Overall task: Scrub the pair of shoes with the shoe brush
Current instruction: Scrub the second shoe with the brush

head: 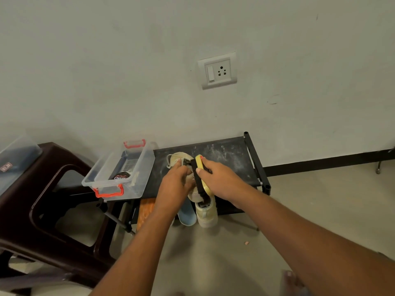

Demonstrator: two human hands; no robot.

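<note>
Clear bin (119, 169) crowds the rack's (224, 152) left; its right stays open.

Left hand (176, 180) grips shoe (178, 160); right hand (215, 178) presses brush (199, 178) against it.

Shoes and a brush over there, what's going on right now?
A person is scrubbing a pale shoe on top of a black rack. The left hand steadies the shoe while the right hand holds a yellow-backed shoe brush with its bristles against it. The second shoe sits lower, at the rack's front edge. A clear plastic box with red handles stands at the left.
</note>
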